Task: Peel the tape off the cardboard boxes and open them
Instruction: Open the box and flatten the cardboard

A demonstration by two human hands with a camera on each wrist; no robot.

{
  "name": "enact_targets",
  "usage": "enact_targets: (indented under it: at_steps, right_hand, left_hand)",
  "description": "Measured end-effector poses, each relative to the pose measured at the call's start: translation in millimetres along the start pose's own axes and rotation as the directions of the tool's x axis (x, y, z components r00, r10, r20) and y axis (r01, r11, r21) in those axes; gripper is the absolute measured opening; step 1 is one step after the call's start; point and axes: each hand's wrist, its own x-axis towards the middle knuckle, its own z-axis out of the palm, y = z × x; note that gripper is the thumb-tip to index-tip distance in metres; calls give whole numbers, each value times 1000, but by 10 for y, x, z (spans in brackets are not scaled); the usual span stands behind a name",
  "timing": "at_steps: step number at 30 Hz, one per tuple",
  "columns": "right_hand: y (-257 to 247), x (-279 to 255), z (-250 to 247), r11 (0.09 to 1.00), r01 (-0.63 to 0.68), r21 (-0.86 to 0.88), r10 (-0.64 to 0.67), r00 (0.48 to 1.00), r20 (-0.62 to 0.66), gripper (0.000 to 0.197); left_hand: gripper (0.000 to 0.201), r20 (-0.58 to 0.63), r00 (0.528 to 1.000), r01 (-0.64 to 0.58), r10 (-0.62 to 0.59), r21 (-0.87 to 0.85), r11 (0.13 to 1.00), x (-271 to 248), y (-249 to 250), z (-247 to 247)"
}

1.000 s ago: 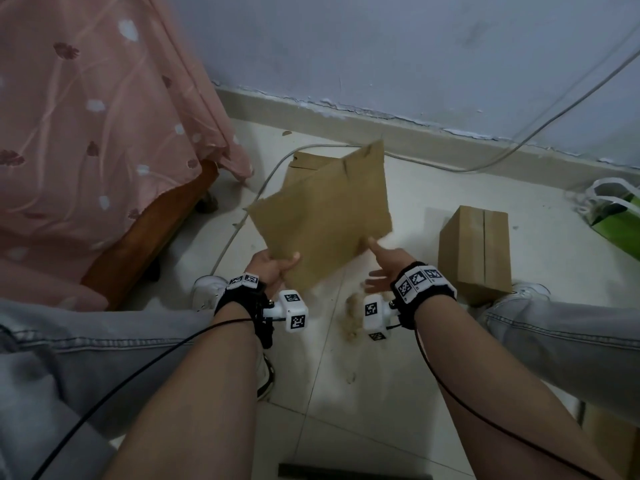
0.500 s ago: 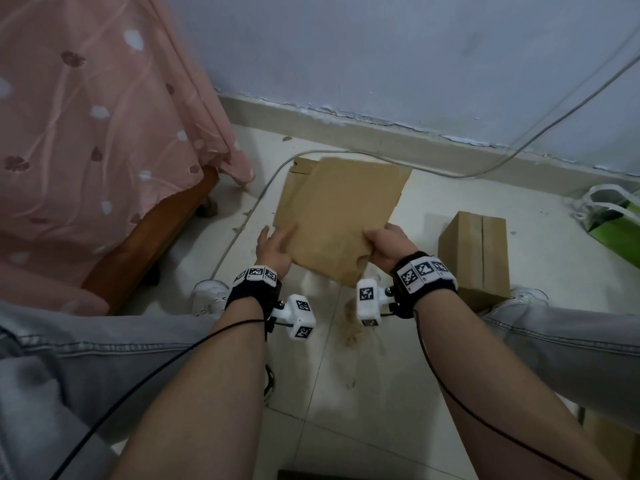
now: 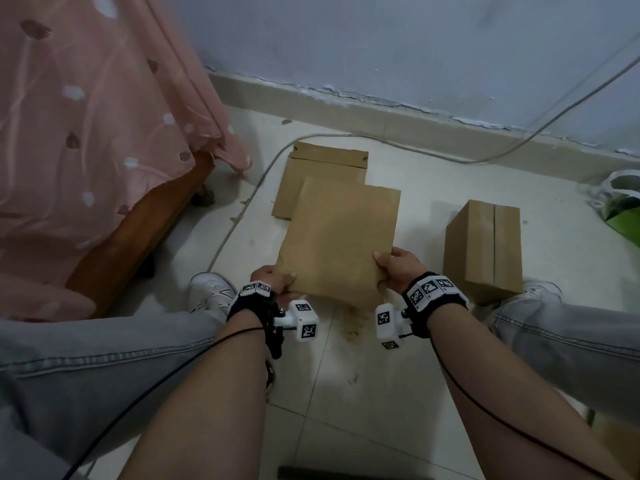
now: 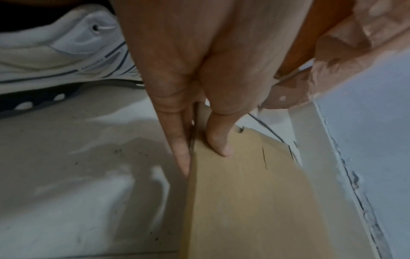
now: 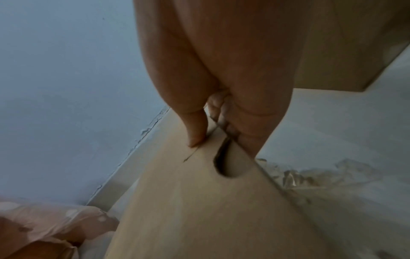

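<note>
A flattened brown cardboard box (image 3: 341, 237) is held above the tiled floor in front of me. My left hand (image 3: 273, 284) pinches its near left corner, thumb on top and fingers below, as the left wrist view shows on the flattened box (image 4: 244, 192). My right hand (image 3: 394, 268) pinches the near right corner beside a notch in the flattened box (image 5: 199, 201). Another flattened box (image 3: 318, 171) lies on the floor behind, partly covered. A closed box (image 3: 485, 247) with a seam down its top stands on the floor at the right.
A bed with a pink cover (image 3: 86, 133) and a wooden frame (image 3: 138, 230) is at the left. A grey cable (image 3: 415, 150) runs along the floor by the wall. A green bag (image 3: 623, 216) lies far right. My shoes (image 3: 207, 289) and jeans flank the work spot.
The held cardboard has come down from a tilted, raised pose to lie flat and low in front of me. My right hand went from open beneath it to pinching its corner.
</note>
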Motion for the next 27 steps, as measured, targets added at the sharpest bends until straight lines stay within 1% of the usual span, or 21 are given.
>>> enact_targets:
  at_steps: [1,3,6,7,9,10,12,13,16,18,19,20,21,22,23,24,25,26,27]
  right_hand:
    - [7,10,-16,1000,-6,-20,5,1000,-14,29]
    - [-10,27,-36,1000,-2,-28,1,1000,-27,39]
    - [-109,62,-67,998,18,54,-15,999,-46,69]
    - [-154,57,-75,997,12,81,-9,999,-42,76]
    - [-235,51,-112,996,11,85,-7,999,-44,83]
    - [-272,48,-131,999,30,43,-27,997,-69,86]
    - [-343,58,-186,991,94,-98,-107,984,-144,94]
    - [-382,47,-207,981,115,-157,-140,978,-156,98]
    - [-464,54,-271,960,95,-263,-149,970,-193,105]
    - [-500,61,-327,929,85,-359,-177,956,-233,105]
    - [-515,61,-355,912,104,-397,-210,950,-233,101]
    - [-536,54,-368,888,132,-440,-246,946,-212,96]
    - [-564,37,-382,841,157,-517,-284,942,-176,91]
    - [-599,14,-393,772,161,-615,-303,944,-132,89]
    - [-639,-12,-403,697,160,-699,-303,949,-86,93]
    - [-680,-27,-408,654,166,-738,-297,954,-48,100]
    - [-730,-63,-406,653,176,-736,-288,957,-27,105]
    - [-766,-77,-410,667,177,-723,-291,956,-34,105]
    - [-798,-89,-416,670,183,-719,-312,949,-49,99]
  left_hand:
    - [29,-13,1000,-27,26,-45,999,0,-20,-3]
    - [26,-19,995,-94,93,-102,990,9,-6,-23]
    - [24,-49,980,-189,191,57,980,4,133,-79]
    - [23,-64,974,-211,218,97,973,24,169,-112]
    - [21,-68,969,-232,239,102,967,22,230,-150]
    - [21,-57,968,-236,242,105,966,31,232,-164]
    - [22,-31,967,-247,252,128,961,60,217,-186]
    - [23,-20,965,-256,261,130,958,58,212,-198]
    - [22,18,963,-269,269,107,957,37,207,-213]
    - [17,52,959,-283,279,101,954,27,204,-213]
    - [15,68,956,-292,286,94,952,20,206,-219]
    - [14,87,952,-301,295,79,950,13,217,-232]
    - [14,111,949,-303,295,62,951,9,230,-244]
    - [15,145,946,-298,290,40,954,4,241,-250]
    - [15,179,942,-294,285,23,956,-2,255,-263]
    - [15,200,938,-292,284,10,956,10,265,-283]
    - [15,213,934,-294,286,6,956,17,279,-305]
    - [16,217,930,-303,296,2,953,22,291,-323]
    - [17,214,927,-317,310,1,948,22,304,-336]
